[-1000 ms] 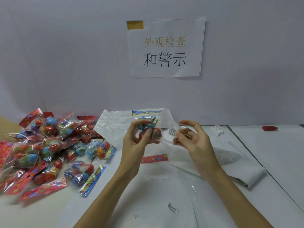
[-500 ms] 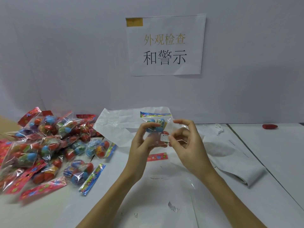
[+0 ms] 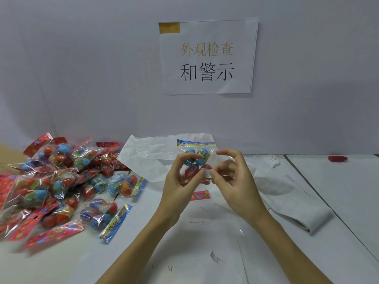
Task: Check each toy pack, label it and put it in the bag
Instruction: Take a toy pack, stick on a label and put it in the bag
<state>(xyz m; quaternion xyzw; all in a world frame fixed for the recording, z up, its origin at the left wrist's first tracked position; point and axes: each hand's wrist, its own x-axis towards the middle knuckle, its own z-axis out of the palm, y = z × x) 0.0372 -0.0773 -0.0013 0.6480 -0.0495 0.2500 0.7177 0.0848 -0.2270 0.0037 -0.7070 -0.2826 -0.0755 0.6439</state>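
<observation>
A clear toy pack [image 3: 198,160] with blue and red eggs and a striped header is held up above the table's middle. My left hand [image 3: 180,181] grips it from the left, thumb and fingers curled round the eggs. My right hand [image 3: 233,181] pinches a small white label [image 3: 208,173] against the pack's lower right side, index finger raised and curled. A white plastic bag [image 3: 155,158] lies open behind the hands, by the wall.
A heap of toy packs [image 3: 61,181] covers the table's left side. Folded white bags [image 3: 291,203] lie to the right, clear sheets [image 3: 205,253] in front. A loose red header strip [image 3: 200,195] lies under the hands. A red object [image 3: 337,158] sits far right.
My right hand came in from the right with the white label and now presses it onto the pack. The left hand raised and turned the pack upright.
</observation>
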